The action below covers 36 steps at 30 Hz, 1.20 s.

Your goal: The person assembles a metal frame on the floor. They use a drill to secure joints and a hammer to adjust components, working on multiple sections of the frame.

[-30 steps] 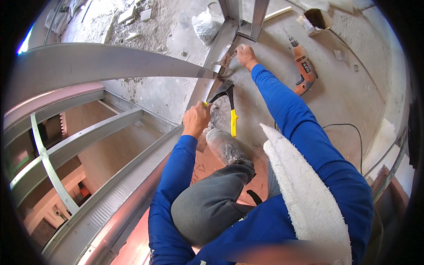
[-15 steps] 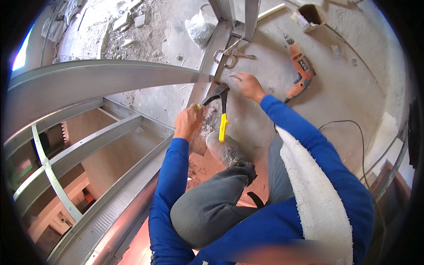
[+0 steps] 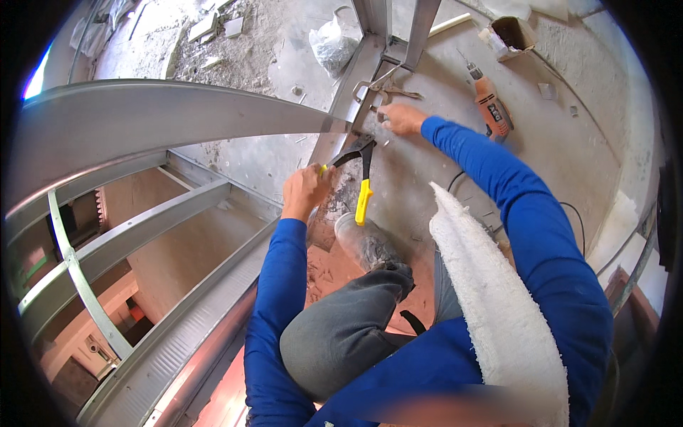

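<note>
My left hand (image 3: 306, 191) is closed around one handle of a plier-like tool with black arms and yellow grips (image 3: 363, 201). The tool's second handle hangs free, spread from the first. Its dark head meets the lower metal track (image 3: 329, 144), by the end of a long grey metal stud (image 3: 185, 114). My right hand (image 3: 402, 119) is at the track's right side with its fingers curled together. A small dark piece shows at its fingertips, too small to name. Just beyond them, a metal locking clamp (image 3: 389, 90) lies on the track and floor.
An orange corded drill (image 3: 492, 107) lies on the concrete floor at right. Beyond it stands an open cardboard box (image 3: 514, 35). A clear plastic bag (image 3: 333, 47) and rubble (image 3: 235, 50) are farther off. Metal framing (image 3: 153, 220) fills the left, and a white towel (image 3: 498, 285) hangs from me.
My right hand has moved forward and left, closer to the clamp, and its fingers have curled in. My left hand keeps its hold on the yellow-gripped tool. The view has shifted slightly.
</note>
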Available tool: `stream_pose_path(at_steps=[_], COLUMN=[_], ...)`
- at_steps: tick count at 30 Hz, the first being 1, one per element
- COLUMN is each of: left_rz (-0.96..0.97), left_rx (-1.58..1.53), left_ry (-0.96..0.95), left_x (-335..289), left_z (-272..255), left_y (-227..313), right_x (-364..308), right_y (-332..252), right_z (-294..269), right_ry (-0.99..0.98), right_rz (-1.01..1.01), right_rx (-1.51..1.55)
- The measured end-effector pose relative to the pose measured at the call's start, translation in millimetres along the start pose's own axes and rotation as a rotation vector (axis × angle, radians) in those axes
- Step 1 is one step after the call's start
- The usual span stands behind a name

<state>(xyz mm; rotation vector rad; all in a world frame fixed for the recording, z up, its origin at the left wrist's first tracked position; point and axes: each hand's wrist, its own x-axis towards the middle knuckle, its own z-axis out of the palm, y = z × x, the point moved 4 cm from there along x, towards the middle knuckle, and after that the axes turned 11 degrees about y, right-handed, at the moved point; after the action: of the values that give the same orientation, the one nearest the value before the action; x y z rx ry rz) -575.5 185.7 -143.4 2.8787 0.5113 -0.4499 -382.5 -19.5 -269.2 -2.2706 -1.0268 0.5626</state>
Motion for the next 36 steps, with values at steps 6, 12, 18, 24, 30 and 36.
stream_pose_path(at_steps=[6,12,18,24,30,36], left_rz=[-0.085,-0.059,-0.065,-0.086,0.008,0.033], left_rx=[-0.039,0.014,-0.006,0.054,0.025,0.216], left_ry=[0.001,0.056,0.076,0.001,-0.215,-0.145], left_x=[-16.3,-18.2,-19.2,-11.0,-14.3,-26.9], left_z=[8.3,17.4,18.0,16.6,3.5,8.9], left_y=[19.0,20.1,18.4,23.7,43.9,47.7], right_x=[-75.6,-116.9,-113.9,-62.5,-44.1,-34.0], right_y=[-40.4,-121.0,-86.9,-131.0,-131.4,-140.9], right_z=[43.6,52.2,54.8,97.5,112.3,120.7], right_ry=[0.165,0.035,-0.200,0.326,0.536,0.746], right_rz=[1.038,1.011,1.004,1.099,1.095,1.187], right_rx=[1.291,1.347,1.407,1.754,2.108,1.974])
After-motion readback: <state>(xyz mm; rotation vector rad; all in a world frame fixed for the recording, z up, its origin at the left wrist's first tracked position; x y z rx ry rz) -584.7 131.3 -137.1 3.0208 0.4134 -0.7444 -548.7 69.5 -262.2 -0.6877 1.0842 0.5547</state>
